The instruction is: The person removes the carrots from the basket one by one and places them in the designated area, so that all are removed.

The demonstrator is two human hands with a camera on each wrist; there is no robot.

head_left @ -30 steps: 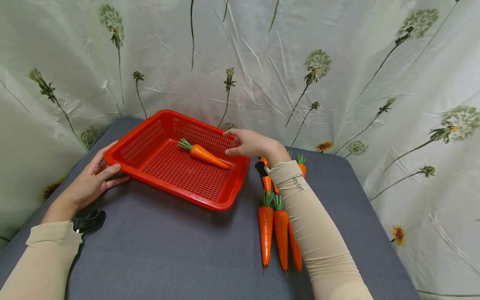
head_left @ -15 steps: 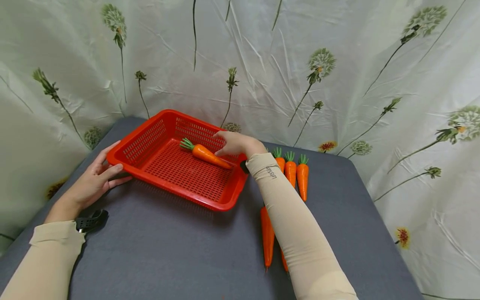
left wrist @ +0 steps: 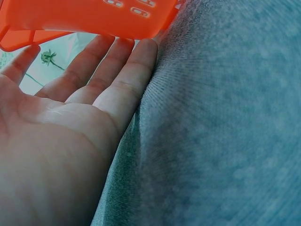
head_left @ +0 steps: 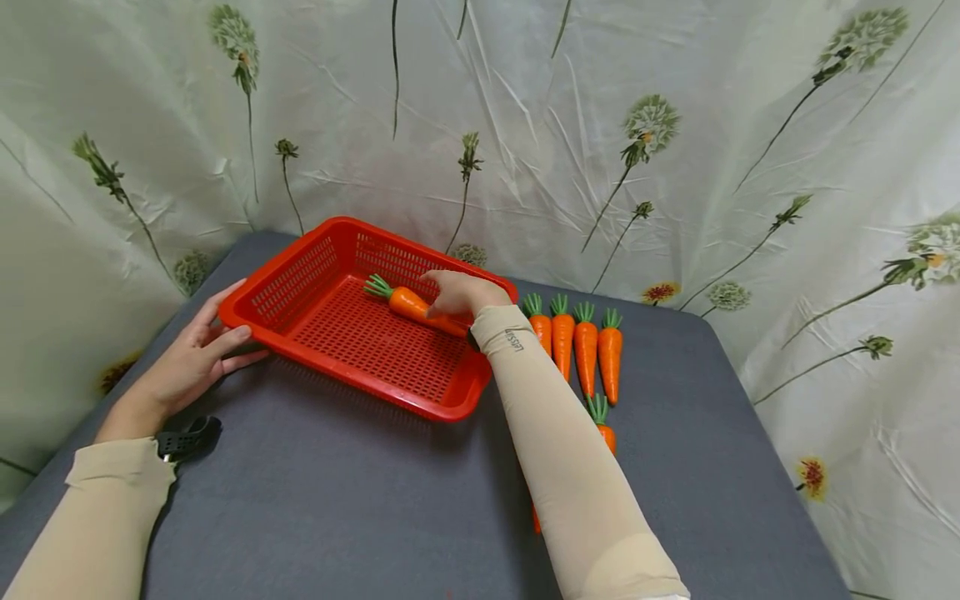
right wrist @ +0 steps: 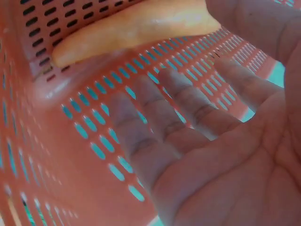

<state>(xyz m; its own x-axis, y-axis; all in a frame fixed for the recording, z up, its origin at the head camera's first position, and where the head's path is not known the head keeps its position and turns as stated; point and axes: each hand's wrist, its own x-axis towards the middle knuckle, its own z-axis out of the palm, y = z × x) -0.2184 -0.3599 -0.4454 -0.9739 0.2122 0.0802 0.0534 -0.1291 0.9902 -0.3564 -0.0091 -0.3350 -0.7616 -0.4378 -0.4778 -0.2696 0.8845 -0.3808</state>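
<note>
A red perforated plastic basket point(head_left: 360, 343) sits on the grey-covered table. Inside it lies an orange carrot point(head_left: 409, 303) with a green top, along the far side. My left hand point(head_left: 178, 371) is at the basket's left end; the left wrist view shows its straight fingertips point(left wrist: 146, 52) against the outer wall. My right hand point(head_left: 461, 293) reaches over the right part of the basket, above the carrot's thin end. In the right wrist view, its fingers point(right wrist: 183, 92) are spread nearly straight beside the basket's slotted wall, and the thumb point(right wrist: 254, 23) overlaps the carrot's thick end.
Several carrots point(head_left: 585, 350) lie side by side right of the basket, tops pointing away. Another carrot point(head_left: 606, 437) is nearer, partly hidden by the right sleeve point(head_left: 562, 450). A white curtain point(head_left: 540, 142) with dandelion prints hangs close behind the table point(head_left: 337, 500).
My right hand has moved left and slightly down, deeper into the basket over the carrot. The right forearm has shifted left, uncovering the row of carrots. The left hand stays at the basket.
</note>
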